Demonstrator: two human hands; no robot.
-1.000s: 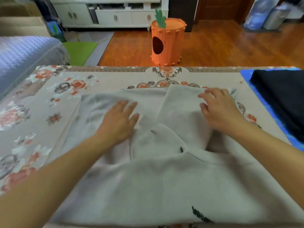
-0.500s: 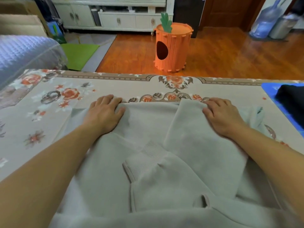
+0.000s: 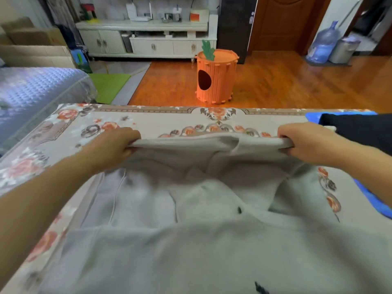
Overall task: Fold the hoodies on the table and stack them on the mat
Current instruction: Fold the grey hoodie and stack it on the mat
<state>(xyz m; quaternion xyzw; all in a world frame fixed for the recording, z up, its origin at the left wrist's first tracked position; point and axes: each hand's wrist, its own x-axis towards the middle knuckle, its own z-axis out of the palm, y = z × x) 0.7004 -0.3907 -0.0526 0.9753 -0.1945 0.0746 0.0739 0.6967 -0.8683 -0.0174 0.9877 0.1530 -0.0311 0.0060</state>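
Now, item one: your left hand [image 3: 115, 145] grips the far left corner of the grey hoodie [image 3: 212, 230], fingers curled round the folded edge; half a second ago that hand lay flat on the cloth with fingers straight. Item two: your right hand [image 3: 303, 143] grips the far right corner of the same edge in the same manner, where before it pressed palm-down on the folded panel. Item three: the far edge of the hoodie, formerly lying flat on the counter [image 3: 159, 122], is now lifted and stretched in a taut band between your two hands, which have spread further apart than they were. Item four: the rest of the hoodie lies on the flowered cloth of the counter, running from the lifted edge toward you, its folded sleeve cuff near the middle; the near part is blurred. Item five: a dark folded garment [image 3: 360, 128] sits on the blue mat [image 3: 311, 116] at the counter's far right corner, just beside your right hand, and more of it shows than in the earlier view. Item six: beyond the counter, an orange carrot-shaped bin [image 3: 216, 77] stands on the wooden floor [image 3: 286, 81], in the same spot.
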